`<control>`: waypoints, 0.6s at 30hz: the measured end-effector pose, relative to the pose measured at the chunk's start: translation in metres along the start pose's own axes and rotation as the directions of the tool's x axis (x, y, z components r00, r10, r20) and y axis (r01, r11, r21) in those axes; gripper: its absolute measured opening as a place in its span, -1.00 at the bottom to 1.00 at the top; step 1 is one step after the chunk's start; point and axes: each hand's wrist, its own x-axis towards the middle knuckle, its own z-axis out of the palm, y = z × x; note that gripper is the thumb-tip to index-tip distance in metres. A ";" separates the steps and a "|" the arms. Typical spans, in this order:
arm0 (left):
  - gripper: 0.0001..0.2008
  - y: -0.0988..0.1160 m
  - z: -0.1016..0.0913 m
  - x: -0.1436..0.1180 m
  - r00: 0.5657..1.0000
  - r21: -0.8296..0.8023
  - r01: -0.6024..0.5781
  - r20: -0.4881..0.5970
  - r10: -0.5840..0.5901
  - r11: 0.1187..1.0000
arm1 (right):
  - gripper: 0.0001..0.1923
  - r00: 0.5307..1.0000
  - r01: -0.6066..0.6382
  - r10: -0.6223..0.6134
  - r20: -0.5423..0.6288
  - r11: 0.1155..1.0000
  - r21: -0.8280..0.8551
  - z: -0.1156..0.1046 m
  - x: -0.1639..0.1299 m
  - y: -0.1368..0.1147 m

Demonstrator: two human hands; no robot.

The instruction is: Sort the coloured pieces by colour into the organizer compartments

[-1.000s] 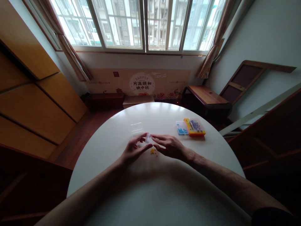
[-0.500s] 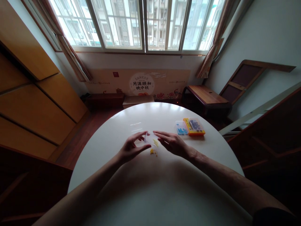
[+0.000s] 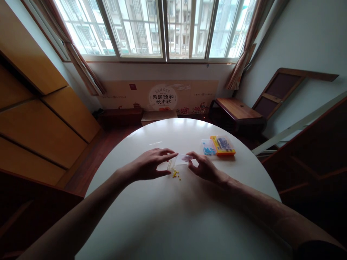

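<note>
A small clear plastic box [image 3: 179,160] lies between my hands over the white table, its edges hard to make out. My left hand [image 3: 150,163] spans its left side, forefinger at the far edge and thumb near the front. At the right, my right hand [image 3: 204,168] pinches the box's raised clear edge between thumb and fingers. Pale yellow bits [image 3: 170,165] show through the plastic beside the left fingers. Several small yellow pieces [image 3: 175,174] lie loose on the table just in front of the box.
Farther right on the round white table [image 3: 162,224], an open clear case [image 3: 208,147] holds blue pieces. Against it is an orange-yellow box [image 3: 226,152], with a clear case of dark pieces [image 3: 224,143] on top. A wooden bench [image 3: 238,109] stands beyond the table.
The raised clear plastic has shifted from the left hand's side to the right. My right fingers have gone from stretched out to pinching it. The loose yellow pieces are slightly more spread.
</note>
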 end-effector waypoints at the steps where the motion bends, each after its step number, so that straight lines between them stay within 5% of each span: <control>1: -0.33 0.001 -0.002 0.003 1.000 0.006 -0.009 0.001 0.009 1.000 | -0.69 1.000 -0.004 0.004 -0.003 1.000 -0.005 0.000 -0.001 -0.001; 13: -0.41 0.009 -0.018 0.021 0.997 -0.001 -0.008 0.081 0.008 1.000 | -0.67 0.999 -0.005 0.005 -0.041 1.000 -0.005 0.003 -0.002 0.000; 18: -0.44 0.008 -0.019 0.016 0.999 -0.066 0.037 0.020 -0.035 0.997 | -0.77 0.987 0.016 -0.019 -0.158 1.000 -0.020 -0.003 0.005 -0.001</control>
